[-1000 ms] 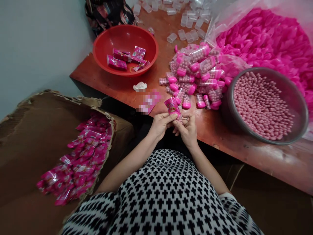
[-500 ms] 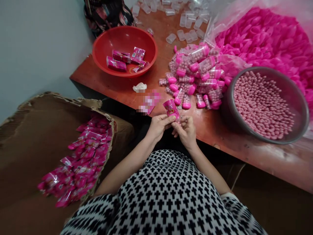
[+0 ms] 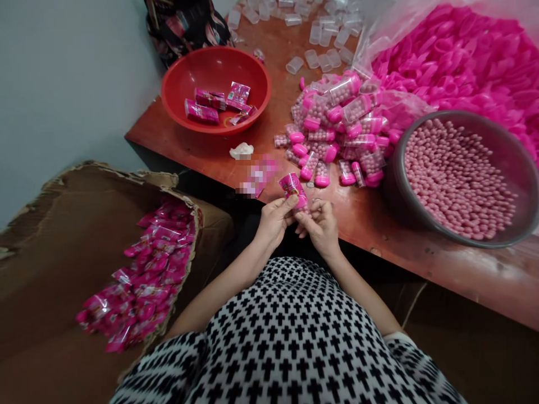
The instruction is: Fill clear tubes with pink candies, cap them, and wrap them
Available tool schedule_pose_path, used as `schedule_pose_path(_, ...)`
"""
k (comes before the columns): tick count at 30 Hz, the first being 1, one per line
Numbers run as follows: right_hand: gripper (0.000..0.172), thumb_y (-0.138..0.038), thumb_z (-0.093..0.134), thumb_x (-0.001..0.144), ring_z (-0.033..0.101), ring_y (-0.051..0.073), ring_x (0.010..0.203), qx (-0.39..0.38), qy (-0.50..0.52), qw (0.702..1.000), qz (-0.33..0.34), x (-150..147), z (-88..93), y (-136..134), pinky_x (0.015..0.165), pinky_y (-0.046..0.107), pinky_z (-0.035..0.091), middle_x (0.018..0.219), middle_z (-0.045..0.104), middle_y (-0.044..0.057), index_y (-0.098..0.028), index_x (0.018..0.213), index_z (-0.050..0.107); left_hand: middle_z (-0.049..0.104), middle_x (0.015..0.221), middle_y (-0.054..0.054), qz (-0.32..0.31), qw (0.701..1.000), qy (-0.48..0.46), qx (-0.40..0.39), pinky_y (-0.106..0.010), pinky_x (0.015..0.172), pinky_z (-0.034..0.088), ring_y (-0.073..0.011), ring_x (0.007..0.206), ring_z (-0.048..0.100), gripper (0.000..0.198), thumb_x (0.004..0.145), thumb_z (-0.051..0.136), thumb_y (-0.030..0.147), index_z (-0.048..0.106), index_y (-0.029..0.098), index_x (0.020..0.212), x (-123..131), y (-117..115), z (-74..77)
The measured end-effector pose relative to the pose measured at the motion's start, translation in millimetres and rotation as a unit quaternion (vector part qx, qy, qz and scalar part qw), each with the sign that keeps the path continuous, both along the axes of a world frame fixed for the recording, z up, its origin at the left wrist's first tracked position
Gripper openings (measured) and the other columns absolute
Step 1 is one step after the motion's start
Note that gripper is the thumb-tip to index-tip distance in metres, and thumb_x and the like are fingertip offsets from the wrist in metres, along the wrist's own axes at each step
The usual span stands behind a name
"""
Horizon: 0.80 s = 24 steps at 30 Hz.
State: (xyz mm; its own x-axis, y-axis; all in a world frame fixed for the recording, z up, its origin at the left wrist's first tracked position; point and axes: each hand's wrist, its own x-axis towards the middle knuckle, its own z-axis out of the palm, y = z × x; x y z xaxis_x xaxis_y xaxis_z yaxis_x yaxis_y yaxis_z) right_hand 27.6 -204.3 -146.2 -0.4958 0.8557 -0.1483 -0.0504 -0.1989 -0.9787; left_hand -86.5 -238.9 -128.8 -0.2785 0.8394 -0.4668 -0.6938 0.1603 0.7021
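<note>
Just off the table's front edge, my left hand (image 3: 273, 221) pinches a pink printed wrapper sleeve (image 3: 292, 185) between thumb and fingers. At its lower end shows a clear tube of pink beads (image 3: 304, 210), gripped by the closed fingers of my right hand (image 3: 321, 225). The tube seems to be partly inside the sleeve; its far end is hidden. Beyond my hands lies a flat stack of pink wrappers (image 3: 260, 175), partly blurred out. Filled tubes with pink caps (image 3: 332, 132) are heaped to the right of it.
A red bowl (image 3: 172, 106) holds several wrapper packs. A dark bowl (image 3: 406, 188) of pink beads stands right, before a plastic bag of pink caps (image 3: 458, 56). Empty clear tubes (image 3: 324, 36) lie at the back. Lower left, a cardboard box (image 3: 54, 235) contains wrapped tubes (image 3: 143, 275).
The wrapper sleeve has shifted slightly left in my hands, and more of the beaded tube shows at its lower end. My view has turned a little.
</note>
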Motion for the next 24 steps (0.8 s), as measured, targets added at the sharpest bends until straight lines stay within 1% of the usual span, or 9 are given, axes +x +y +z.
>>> schedule_pose_path(2,0.037,-0.036,0.07,0.075,0.057,0.007,0.041,0.055,-0.036,0.998,-0.011,1.0,-1.3,-1.1,0.036,0.015,0.046,0.056,0.058,-0.011,-0.023,0.084,0.035,0.061,0.059,-0.001,0.01,1.0,-0.006,-0.002,-0.023,0.05,0.047,-0.0095,0.05,0.056,0.037,0.058,0.081,0.039,0.063,0.01,0.068,0.2,2.5,-1.1)
schedule_pose_path(4,0.037,-0.035,0.07,0.075,0.058,0.007,0.042,0.061,-0.037,0.997,-0.014,0.6,-1.0,-1.4,0.037,0.014,0.046,0.056,0.058,-0.011,-0.023,0.083,0.036,0.061,0.059,-0.001,0.008,1.0,-0.005,-0.002,-0.022,0.05,0.047,-0.0098,0.052,0.057,0.036,0.056,0.083,0.037,0.063,0.01,0.067,-1.1,4.3,-2.3)
schedule_pose_path(9,0.046,-0.041,0.07,0.074,0.06,0.01,0.039,-0.102,0.095,0.99,0.022,-6.7,5.2,1.1,0.031,0.015,0.044,0.057,0.063,-0.011,-0.025,0.083,0.028,0.058,0.053,-0.001,-0.035,0.999,0.027,0.025,-0.021,0.044,0.043,-0.0086,0.046,0.053,0.035,0.054,0.083,0.036,0.063,0.009,0.059,-8.3,4.5,-3.3)
schedule_pose_path(11,0.048,-0.043,0.07,0.073,0.061,0.011,0.04,-0.134,0.118,0.984,0.021,-9.4,6.4,1.2,0.031,0.014,0.043,0.055,0.063,-0.011,-0.025,0.083,0.027,0.059,0.052,-0.002,-0.06,0.997,0.032,0.03,-0.021,0.041,0.042,-0.0096,0.044,0.053,0.036,0.055,0.082,0.039,0.063,0.009,0.06,-9.5,3.7,-2.4)
schedule_pose_path(13,0.046,-0.042,0.07,0.074,0.06,0.01,0.039,-0.12,0.109,0.987,0.008,-10.2,6.3,0.2,0.033,0.015,0.046,0.052,0.06,-0.012,-0.025,0.084,0.028,0.06,0.053,-0.002,-0.07,0.997,0.031,0.026,-0.022,0.038,0.042,-0.0105,0.043,0.053,0.038,0.056,0.082,0.041,0.063,0.009,0.062,-9.1,2.7,-0.8)
schedule_pose_path(16,0.041,-0.035,0.07,0.075,0.059,0.008,0.039,-0.042,0.072,0.996,-0.022,-7.6,5.1,-0.8,0.035,0.015,0.048,0.053,0.058,-0.013,-0.024,0.084,0.032,0.059,0.052,-0.001,-0.036,0.999,0.029,0.005,-0.021,0.038,0.043,-0.0095,0.042,0.053,0.039,0.052,0.084,0.038,0.06,0.009,0.059,-6.6,1.5,3.1)
schedule_pose_path(18,0.039,-0.033,0.07,0.076,0.058,0.008,0.039,-0.011,0.063,0.998,-0.018,-5.7,4.8,0.3,0.033,0.014,0.046,0.053,0.057,-0.013,-0.024,0.084,0.033,0.059,0.052,0.0,-0.021,1.0,0.022,-0.005,-0.021,0.039,0.044,-0.0096,0.042,0.054,0.04,0.051,0.085,0.037,0.057,0.01,0.059,-4.5,0.9,6.1)
schedule_pose_path(22,0.044,-0.041,0.07,0.074,0.056,0.009,0.035,-0.1,0.112,0.987,0.055,-9.0,5.8,3.8,0.026,0.013,0.039,0.051,0.058,-0.013,-0.025,0.084,0.031,0.058,0.05,0.0,-0.027,0.999,0.04,0.012,-0.021,0.034,0.043,-0.0108,0.037,0.053,0.039,0.056,0.082,0.04,0.057,0.011,0.063,0.2,-0.1,9.8)
schedule_pose_path(24,0.047,-0.045,0.071,0.072,0.057,0.009,0.035,-0.134,0.132,0.981,0.056,-14.0,6.3,3.8,0.027,0.013,0.039,0.051,0.057,-0.013,-0.025,0.083,0.03,0.055,0.048,0.002,-0.003,0.998,0.058,0.023,-0.019,0.029,0.038,-0.0087,0.033,0.048,0.039,0.057,0.082,0.041,0.056,0.012,0.065,2.9,-1.0,9.6)
